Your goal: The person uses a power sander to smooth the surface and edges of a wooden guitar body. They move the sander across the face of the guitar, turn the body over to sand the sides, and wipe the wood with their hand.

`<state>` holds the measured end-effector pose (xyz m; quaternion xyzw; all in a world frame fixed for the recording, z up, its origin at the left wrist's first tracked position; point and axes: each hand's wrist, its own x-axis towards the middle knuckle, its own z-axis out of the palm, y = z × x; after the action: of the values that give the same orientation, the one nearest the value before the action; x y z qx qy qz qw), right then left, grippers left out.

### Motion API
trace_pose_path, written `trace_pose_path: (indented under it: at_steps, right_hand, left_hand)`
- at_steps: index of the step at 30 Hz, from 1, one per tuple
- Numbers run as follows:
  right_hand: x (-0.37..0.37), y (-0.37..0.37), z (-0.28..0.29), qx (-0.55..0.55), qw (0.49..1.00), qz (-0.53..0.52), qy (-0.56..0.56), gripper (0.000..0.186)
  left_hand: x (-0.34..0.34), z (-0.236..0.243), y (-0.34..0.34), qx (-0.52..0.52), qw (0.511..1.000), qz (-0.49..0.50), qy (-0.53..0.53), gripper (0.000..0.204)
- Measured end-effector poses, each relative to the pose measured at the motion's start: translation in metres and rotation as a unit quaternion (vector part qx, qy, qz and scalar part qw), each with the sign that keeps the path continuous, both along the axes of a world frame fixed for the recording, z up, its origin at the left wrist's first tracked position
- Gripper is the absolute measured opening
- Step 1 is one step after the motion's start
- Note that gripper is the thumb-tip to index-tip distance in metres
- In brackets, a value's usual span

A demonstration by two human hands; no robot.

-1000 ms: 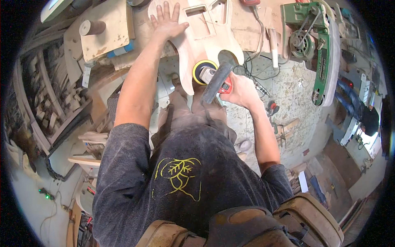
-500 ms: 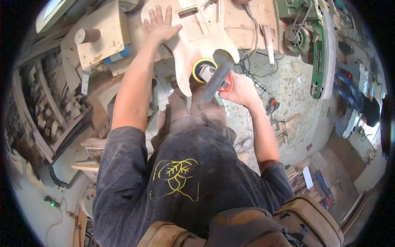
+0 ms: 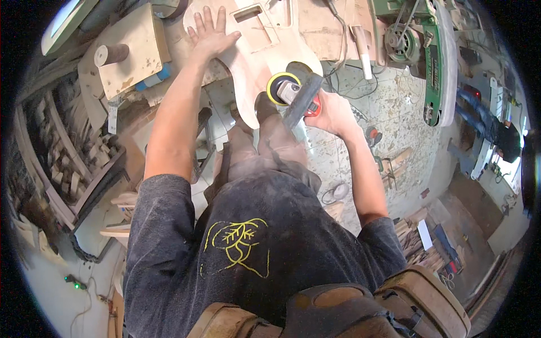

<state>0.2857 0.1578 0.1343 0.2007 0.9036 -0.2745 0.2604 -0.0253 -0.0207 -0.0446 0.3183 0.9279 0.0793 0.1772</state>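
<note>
Broadly, a pale, speckled floor [image 3: 389,107] spreads out below and to the right of the right hand [image 3: 335,115], while a wooden workbench [image 3: 324,42] runs across just beyond its grip. Well off to the right of that grip is another person [image 3: 504,141] in a dark top and blue trousers. Nearer on the same side, still apart from the hand, a green belt machine [image 3: 431,79] reaches out past the bench edge. To the left of the left hand [image 3: 209,38] is a pale wooden panel [image 3: 132,48]. Directly under that left hand, and ahead and to the left of the right one, lies a guitar-shaped wooden body [image 3: 267,59], its cut pockets facing up and its horns jutting over the bench edge; the left palm rests on it with fingers and thumb spread. A sander [image 3: 290,93] sits in the right hand, which is wrapped around its red handle, and a dark bar [image 3: 304,101] crosses the tool just ahead of the fingers. Up and right of this grip lies a white-ended stick [image 3: 362,50], and left of the spread hand a brown cylinder [image 3: 112,54] sticks out from the panel. Smallest, the yellow-rimmed disc [image 3: 276,89] is left of the right-hand grip, near the inner edge of the horns; I cannot tell whether it touches the wood
</note>
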Motion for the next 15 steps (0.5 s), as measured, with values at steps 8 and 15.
trace_pose_path:
  at_steps: [8,15]
  right_hand:
    - [0.005,-0.003,0.002,-0.015,1.000,-0.001,-0.026,0.063]
    - [0.028,-0.005,-0.009,-0.001,1.000,0.005,-0.030,0.061]
  left_hand:
    - [-0.003,-0.004,-0.001,0.007,1.000,0.011,0.027,0.101]
    - [-0.002,-0.002,-0.003,0.016,1.000,0.017,0.006,0.100]
